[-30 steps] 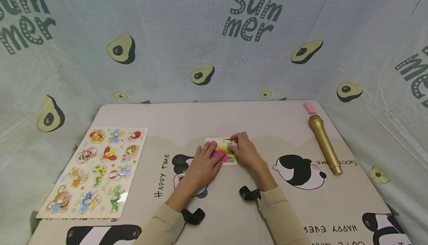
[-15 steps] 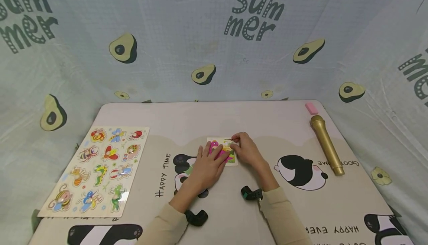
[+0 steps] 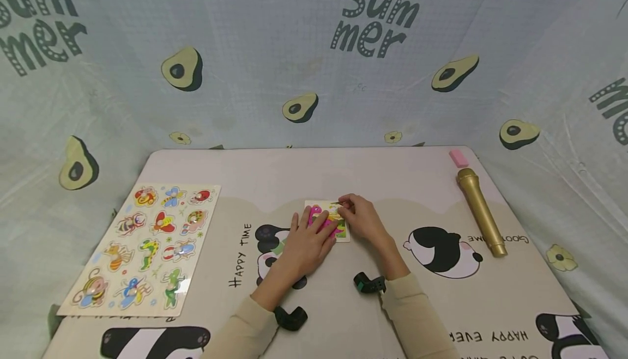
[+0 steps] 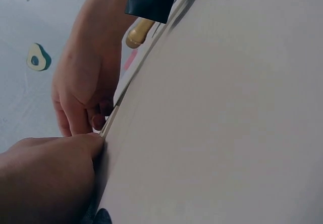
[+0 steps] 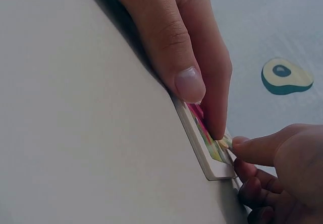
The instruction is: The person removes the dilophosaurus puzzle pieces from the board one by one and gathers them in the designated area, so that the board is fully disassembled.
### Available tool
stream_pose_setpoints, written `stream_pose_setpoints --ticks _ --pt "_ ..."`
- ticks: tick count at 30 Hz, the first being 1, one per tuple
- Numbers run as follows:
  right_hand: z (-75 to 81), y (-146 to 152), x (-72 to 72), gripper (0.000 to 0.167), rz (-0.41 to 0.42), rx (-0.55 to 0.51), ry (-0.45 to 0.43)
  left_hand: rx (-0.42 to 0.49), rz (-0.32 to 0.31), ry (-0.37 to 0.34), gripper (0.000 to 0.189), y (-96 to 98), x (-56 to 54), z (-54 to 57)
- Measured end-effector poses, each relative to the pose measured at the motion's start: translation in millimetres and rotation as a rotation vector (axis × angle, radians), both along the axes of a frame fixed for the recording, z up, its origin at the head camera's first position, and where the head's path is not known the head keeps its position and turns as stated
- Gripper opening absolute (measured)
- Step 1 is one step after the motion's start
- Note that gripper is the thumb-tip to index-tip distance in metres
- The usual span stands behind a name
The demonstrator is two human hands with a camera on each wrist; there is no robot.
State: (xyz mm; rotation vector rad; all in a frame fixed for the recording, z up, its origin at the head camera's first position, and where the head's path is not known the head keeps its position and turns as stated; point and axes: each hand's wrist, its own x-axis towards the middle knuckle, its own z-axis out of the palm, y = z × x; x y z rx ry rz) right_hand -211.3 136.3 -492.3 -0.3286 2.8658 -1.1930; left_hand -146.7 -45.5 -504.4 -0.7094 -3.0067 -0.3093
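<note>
My spread left hand now reaches further right over the card.
My right hand pinches a piece; left lettering reads "HAPPY TIME".

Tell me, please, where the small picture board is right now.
In the head view, the small picture board lies near the middle of the table, partly under the left hand, with the right hand at its far right corner.

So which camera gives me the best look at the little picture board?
The head view: it shows the little picture board from above, colours and all, though the left hand covers part. The right wrist view shows one corner and edge up close; the left wrist view, little more than a sliver of edge.
</note>
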Motion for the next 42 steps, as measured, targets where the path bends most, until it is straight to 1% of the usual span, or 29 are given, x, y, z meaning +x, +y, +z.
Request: stream_pose_setpoints --ticks 5,13,19,21,24,27,35,39,42 --pt "1.0 0.5 1.1 0.027 -0.021 -0.024 -0.001 -0.021 -0.001 -0.004 0.050 1.2 -0.8 -0.9" --pt "1.6 1.4 0.5 0.027 -0.022 -0.045 0.002 -0.070 0.001 0.000 0.052 3.7 0.2 3.3" --pt "5.4 -1.0 1.5 0.026 -0.058 -0.093 0.005 -0.085 0.012 0.012 0.051 5.1 1.3 2.7" --pt "6.5 -1.7 1.1 0.027 -0.078 -0.107 0.015 -0.089 0.016 0.016 0.051 5.5 1.7 2.4" --pt "9.0 -0.4 0.2 0.027 -0.132 -0.133 0.022 -0.098 0.023 0.015 0.051 5.8 2.0 1.7" --pt "11.0 4.6 -1.2 0.028 -0.189 -0.163 0.004 -0.089 0.028 0.017 0.051 5.4 2.1 1.4" --pt "11.9 26.8 -6.4 0.027 -0.261 -0.177 -0.026 -0.032 0.019 0.034 0.049 4.0 1.2 0.4" --pt "12.6 39.4 -9.1 0.028 -0.311 -0.209 -0.045 -0.012 0.008 0.040 0.049 3.6 0.6 -0.8" --pt "12.4 50.0 -10.8 0.027 -0.340 -0.235 -0.040 0.000 0.003 0.043 0.048 3.5 0.4 -1.1"
